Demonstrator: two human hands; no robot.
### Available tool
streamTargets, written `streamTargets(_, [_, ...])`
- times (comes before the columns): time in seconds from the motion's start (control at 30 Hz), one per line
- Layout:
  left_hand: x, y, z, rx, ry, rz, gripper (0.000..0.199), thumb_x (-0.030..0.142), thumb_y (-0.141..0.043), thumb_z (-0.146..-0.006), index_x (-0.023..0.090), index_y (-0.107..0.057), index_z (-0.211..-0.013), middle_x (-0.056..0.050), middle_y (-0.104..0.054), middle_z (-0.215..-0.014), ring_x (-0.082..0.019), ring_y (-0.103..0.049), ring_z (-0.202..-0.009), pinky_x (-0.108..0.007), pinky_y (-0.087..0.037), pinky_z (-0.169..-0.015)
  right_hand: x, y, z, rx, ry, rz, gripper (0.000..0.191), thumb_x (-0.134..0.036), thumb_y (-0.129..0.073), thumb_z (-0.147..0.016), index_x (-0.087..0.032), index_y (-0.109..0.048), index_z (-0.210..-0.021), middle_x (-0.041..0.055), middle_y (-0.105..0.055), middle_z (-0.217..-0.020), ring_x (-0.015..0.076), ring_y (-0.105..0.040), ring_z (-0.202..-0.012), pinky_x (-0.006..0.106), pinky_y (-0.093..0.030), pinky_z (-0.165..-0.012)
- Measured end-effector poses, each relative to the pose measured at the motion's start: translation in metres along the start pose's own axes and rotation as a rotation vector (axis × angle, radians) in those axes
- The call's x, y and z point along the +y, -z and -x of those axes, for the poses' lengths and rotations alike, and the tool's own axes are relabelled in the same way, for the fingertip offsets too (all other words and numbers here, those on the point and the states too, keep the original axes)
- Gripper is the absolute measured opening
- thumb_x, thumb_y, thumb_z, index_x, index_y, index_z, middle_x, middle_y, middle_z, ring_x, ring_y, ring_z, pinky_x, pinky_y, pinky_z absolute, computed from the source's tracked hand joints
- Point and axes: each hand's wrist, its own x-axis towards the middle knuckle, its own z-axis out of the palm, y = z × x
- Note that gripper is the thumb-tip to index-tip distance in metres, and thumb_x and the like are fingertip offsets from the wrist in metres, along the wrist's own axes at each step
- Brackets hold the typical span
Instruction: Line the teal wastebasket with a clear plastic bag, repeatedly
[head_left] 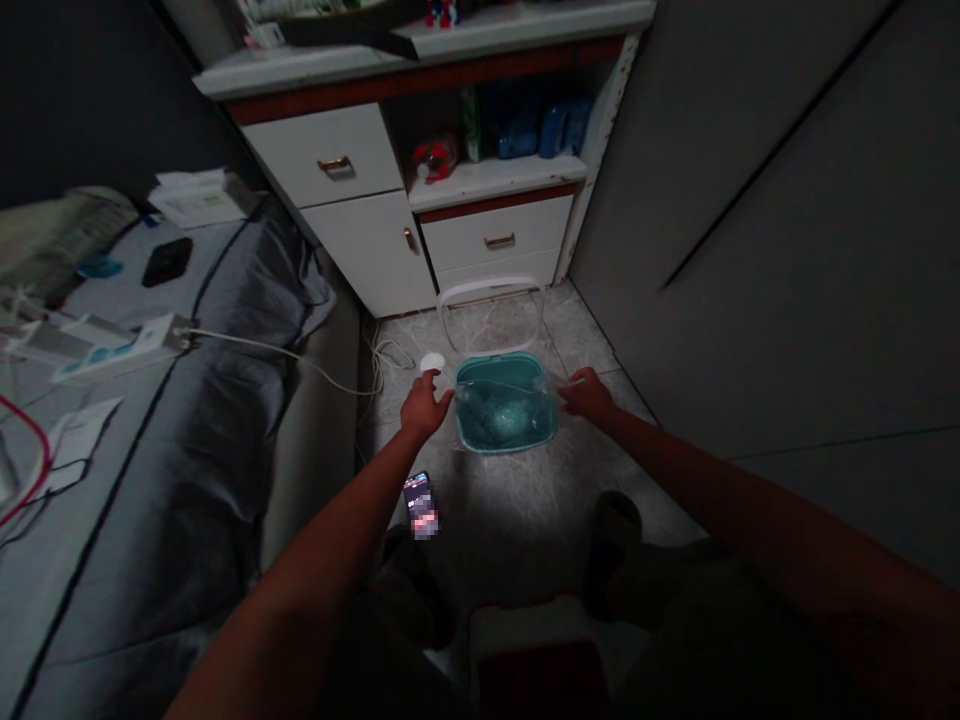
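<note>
A teal bin (506, 447) stands on the tiled floor between my hands, its mouth facing up. Clear plastic film (517, 388), like a thin bag, stretches across the bin's opening. At the bin's left side, my left hand (426, 408) pinches the film's edge between thumb and fingers. On the right, my right hand (589, 397) has its fingers closed on the film's other side. Behind the bin, a white swing lid frame (491, 284) stands upright. A white round piece (432, 362) lies on the floor just beyond my left hand.
A lit phone (421, 505) lies on the floor at the left. Beyond is a white cabinet (367, 250) with shelves. A bed (247, 270) with a power strip (127, 350) is at left, its cable (300, 357) trailing to the floor. My feet flank a low stool (525, 625).
</note>
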Motion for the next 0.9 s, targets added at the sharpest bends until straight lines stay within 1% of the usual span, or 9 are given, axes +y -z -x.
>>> streamTargets(0.07, [-0.003,-0.003,-0.009,-0.036,-0.027,-0.022,0.048,0.049,-0.058,-0.103,0.025,-0.056,-0.145,-0.013,-0.064,-0.134,-0.024,-0.068,-0.116,-0.033,-0.054,-0.093,0.001,-0.003,-0.005,0.083,0.150,0.187,0.048,-0.032,-0.076,-0.087,-0.023,-0.050,-0.127,0.0048,-0.072,-0.102,0.0199,-0.073,-0.080,0.031,-0.059,-0.075])
streamTargets(0.17, [-0.011,-0.011,-0.021,-0.071,-0.051,-0.024,0.036,0.047,-0.055,-0.105,0.026,-0.070,-0.130,-0.010,-0.063,-0.131,-0.022,-0.069,-0.110,-0.032,-0.053,-0.094,-0.001,-0.010,-0.012,0.184,0.401,0.375,0.043,-0.031,-0.074,-0.085,-0.022,-0.059,-0.125,0.0108,-0.069,-0.118,0.0246,-0.069,-0.105,0.034,-0.056,-0.090])
streamTargets(0.27, [-0.020,-0.023,-0.032,-0.054,-0.074,0.027,0.031,0.042,-0.057,-0.104,0.022,-0.077,-0.115,-0.010,-0.065,-0.123,-0.023,-0.069,-0.103,-0.033,-0.053,-0.093,-0.006,-0.019,-0.020,0.240,0.539,0.364,0.028,-0.026,-0.068,-0.084,-0.021,-0.068,-0.112,0.0116,-0.068,-0.118,0.0244,-0.067,-0.106,0.034,-0.053,-0.094])
streamTargets(0.33, [-0.025,-0.033,-0.042,-0.029,-0.096,0.086,0.029,0.039,-0.058,-0.102,0.019,-0.078,-0.108,-0.011,-0.067,-0.116,-0.023,-0.068,-0.099,-0.034,-0.052,-0.093,-0.009,-0.025,-0.027,0.241,0.560,0.321,0.016,-0.025,-0.066,-0.083,-0.021,-0.070,-0.098,0.0093,-0.071,-0.110,0.0233,-0.066,-0.101,0.034,-0.051,-0.095])
streamTargets(0.4, [-0.029,-0.042,-0.053,-0.009,-0.098,0.170,0.026,0.036,-0.057,-0.100,0.017,-0.076,-0.100,-0.011,-0.070,-0.108,-0.023,-0.068,-0.095,-0.034,-0.052,-0.094,-0.013,-0.027,-0.035,0.223,0.500,0.292,0.008,-0.025,-0.064,-0.085,-0.021,-0.070,-0.087,0.0063,-0.073,-0.099,0.0215,-0.067,-0.095,0.031,-0.051,-0.091])
streamTargets(0.5, [-0.031,-0.052,-0.071,-0.015,-0.014,0.303,0.020,0.030,-0.056,-0.096,0.019,-0.070,-0.086,-0.007,-0.072,-0.095,-0.022,-0.067,-0.092,-0.034,-0.051,-0.094,-0.018,-0.027,-0.049,0.186,0.308,0.256,0.012,-0.025,-0.063,-0.088,-0.020,-0.067,-0.078,0.0030,-0.073,-0.083,0.0172,-0.066,-0.079,0.025,-0.048,-0.075])
streamTargets(0.67, [-0.032,-0.061,-0.097,-0.053,0.091,0.383,0.018,0.026,-0.056,-0.091,0.021,-0.061,-0.074,-0.003,-0.070,-0.079,-0.021,-0.064,-0.082,-0.032,-0.050,-0.084,-0.018,-0.026,-0.070,0.044,-0.009,0.034,0.015,-0.021,-0.062,-0.091,-0.018,-0.060,-0.076,0.0016,-0.069,-0.069,0.0105,-0.054,-0.050,0.022,-0.036,-0.050])
streamTargets(0.77, [-0.032,-0.064,-0.106,-0.081,0.116,0.433,0.018,0.027,-0.057,-0.089,0.022,-0.059,-0.072,-0.002,-0.068,-0.075,-0.021,-0.063,-0.080,-0.033,-0.050,-0.082,-0.013,-0.027,-0.081,0.031,-0.092,-0.018,0.016,-0.020,-0.064,-0.088,-0.019,-0.058,-0.073,-0.0015,-0.059,-0.058,0.0094,-0.045,-0.042,0.023,-0.030,-0.044])
streamTargets(0.9, [-0.032,-0.067,-0.113,-0.099,0.151,0.502,0.019,0.030,-0.058,-0.086,0.021,-0.059,-0.070,-0.002,-0.067,-0.075,-0.020,-0.062,-0.081,-0.033,-0.048,-0.083,-0.008,-0.031,-0.093,0.026,-0.166,-0.073,0.014,-0.021,-0.066,-0.084,-0.020,-0.057,-0.072,-0.0062,-0.042,-0.050,0.0090,-0.036,-0.041,0.023,-0.025,-0.042])
